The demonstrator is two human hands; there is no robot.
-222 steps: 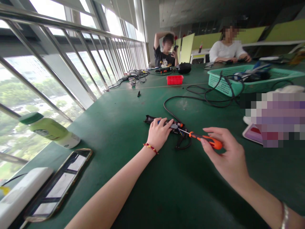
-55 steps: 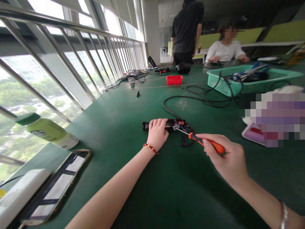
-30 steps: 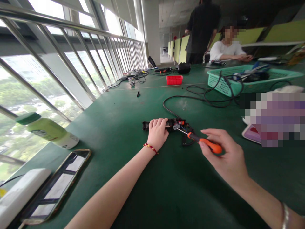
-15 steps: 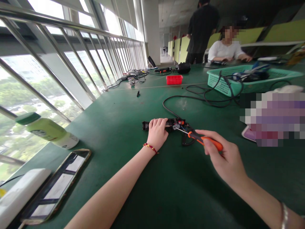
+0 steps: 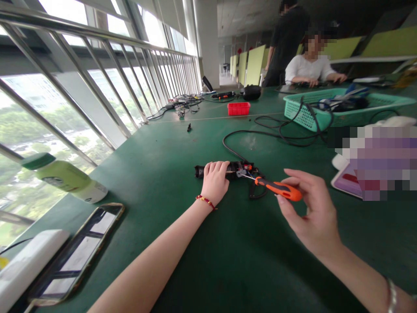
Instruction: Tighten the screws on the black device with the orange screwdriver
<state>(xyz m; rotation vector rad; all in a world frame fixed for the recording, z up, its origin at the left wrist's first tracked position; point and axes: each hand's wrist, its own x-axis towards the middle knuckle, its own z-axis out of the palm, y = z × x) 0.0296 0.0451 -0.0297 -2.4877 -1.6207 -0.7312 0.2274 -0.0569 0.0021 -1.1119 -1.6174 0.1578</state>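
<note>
At a green table (image 5: 182,252) beside a railed window, a person's left hand (image 5: 215,179) pins down a black device (image 5: 235,168) while the right hand (image 5: 312,208) works an orange-and-black screwdriver (image 5: 278,189). The device lies on its side near the middle of the table, its right end open to show loose wires and a small grey part (image 5: 241,173). The left hand is curled over the body, fingers closed across its far side. The right hand is half open and loose about the handle, the thumb at its underside and the index finger raised off it; how the other fingers bear on the handle cannot be told. The shaft slants down to the grey part, where the tip appears to sit, though the screw head itself is too small to make out. The step in hand looks to be turning a screw there, whether in or out the view does not settle. The next move seems to call for a fresh grip on the handle, light pressure along the shaft and a firm left hand, so that the tip does not slip among the wires. A black cord (image 5: 239,131) loops away toward a green basket (image 5: 312,118); beyond it sits a co-worker in white (image 5: 308,67).
</note>
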